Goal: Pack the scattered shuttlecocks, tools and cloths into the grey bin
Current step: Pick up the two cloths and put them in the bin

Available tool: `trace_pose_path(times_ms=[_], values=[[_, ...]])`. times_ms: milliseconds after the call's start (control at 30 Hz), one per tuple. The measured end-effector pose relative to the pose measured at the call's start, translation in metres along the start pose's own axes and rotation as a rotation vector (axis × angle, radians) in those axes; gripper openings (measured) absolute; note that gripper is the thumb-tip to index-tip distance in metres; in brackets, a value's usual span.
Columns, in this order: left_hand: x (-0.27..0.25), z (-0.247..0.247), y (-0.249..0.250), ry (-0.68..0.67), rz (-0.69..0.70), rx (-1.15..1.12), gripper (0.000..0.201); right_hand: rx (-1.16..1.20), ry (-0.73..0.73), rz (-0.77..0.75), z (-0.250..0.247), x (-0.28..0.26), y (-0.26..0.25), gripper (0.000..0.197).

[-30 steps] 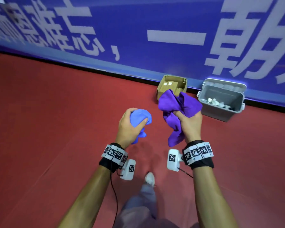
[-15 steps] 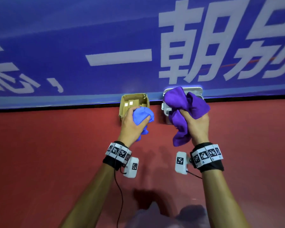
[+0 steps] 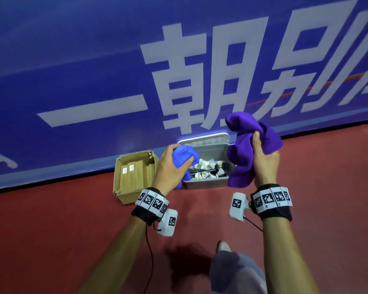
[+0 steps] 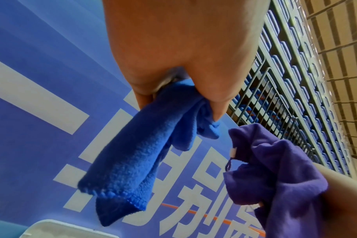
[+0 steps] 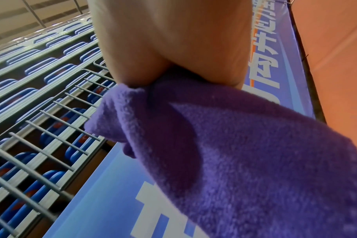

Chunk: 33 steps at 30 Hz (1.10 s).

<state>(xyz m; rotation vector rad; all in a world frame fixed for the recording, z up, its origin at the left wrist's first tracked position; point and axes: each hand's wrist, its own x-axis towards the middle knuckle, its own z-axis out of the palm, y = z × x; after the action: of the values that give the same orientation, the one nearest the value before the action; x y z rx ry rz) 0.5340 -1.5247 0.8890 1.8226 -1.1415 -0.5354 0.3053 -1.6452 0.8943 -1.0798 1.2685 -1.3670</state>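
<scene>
The grey bin [image 3: 206, 183] stands on the red floor against the blue banner, with several white shuttlecocks [image 3: 206, 166] and dark tools inside. My left hand [image 3: 170, 166] grips a bunched blue cloth [image 3: 184, 154] over the bin's left end; the same blue cloth [image 4: 145, 154] hangs from my fist in the left wrist view. My right hand [image 3: 263, 160] grips a larger purple cloth [image 3: 244, 149] above the bin's right end. That purple cloth [image 5: 234, 153] fills the right wrist view and also shows as purple cloth [image 4: 275, 169] in the left wrist view.
A cardboard box [image 3: 134, 172] with flat packets stands just left of the bin. The blue banner [image 3: 94, 71] with white characters runs along the floor's far edge. My shoe [image 3: 222, 247] and trouser leg are below. Railings and blue seats [image 5: 41, 96] rise behind the banner.
I have stepped closer; the bin and box are larger and nearer. Both hands, still gripping their cloths, now hang over the bin's two ends, and its contents have come into sight.
</scene>
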Motion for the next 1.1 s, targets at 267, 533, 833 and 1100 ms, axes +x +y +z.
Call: trace_pose_path(times_ms=[267,533,833,1100], values=[[0.135,0.024,-0.008,0.100,-0.115,0.026,0.038,0.045,-0.069,0.144,0.076,0.160,-0.005,0.052],[0.244,0.035,-0.057,0.119,-0.191,0.055,0.038,0.082,-0.189,0.255,0.158,0.261,0.046,0.044],[0.409,0.068,-0.103,-0.042,-0.176,0.063,0.041,-0.261,-0.338,0.112,0.227,0.358,0.084,0.060],[0.520,0.163,-0.160,-0.404,-0.188,0.188,0.046,-0.376,-0.381,0.240,0.236,0.416,0.188,0.071]])
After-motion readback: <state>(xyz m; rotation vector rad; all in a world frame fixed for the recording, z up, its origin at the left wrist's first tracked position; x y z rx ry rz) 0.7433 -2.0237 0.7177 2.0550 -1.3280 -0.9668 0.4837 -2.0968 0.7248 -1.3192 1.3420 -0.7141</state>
